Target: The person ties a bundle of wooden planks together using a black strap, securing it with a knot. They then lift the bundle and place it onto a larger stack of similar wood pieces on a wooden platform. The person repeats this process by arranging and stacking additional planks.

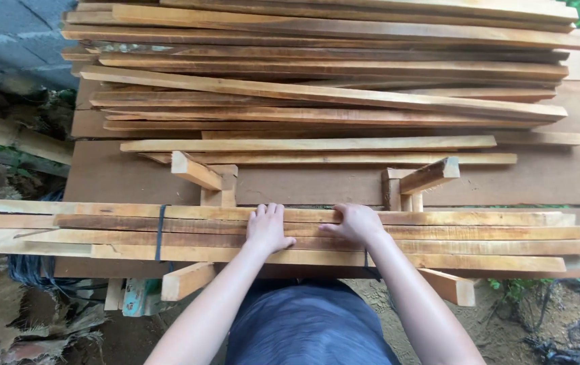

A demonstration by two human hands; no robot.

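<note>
Planks (pixel 384 182) of a workbench outdoors, grey block wall (pixel 6 34) behind.

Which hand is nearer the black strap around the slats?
Left. The left hand lies flat on the slats right of the black strap; the right hand lies farther right.

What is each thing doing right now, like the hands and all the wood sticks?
left hand: flat, palm down on the bundle
right hand: fingers curled, resting on the bundle
bundle of wooden slats: lying flat across the wooden supports
black strap: wrapped around the bundle
wooden supports: standing under the bundle
loose slat pile: stacked unevenly behind
</note>
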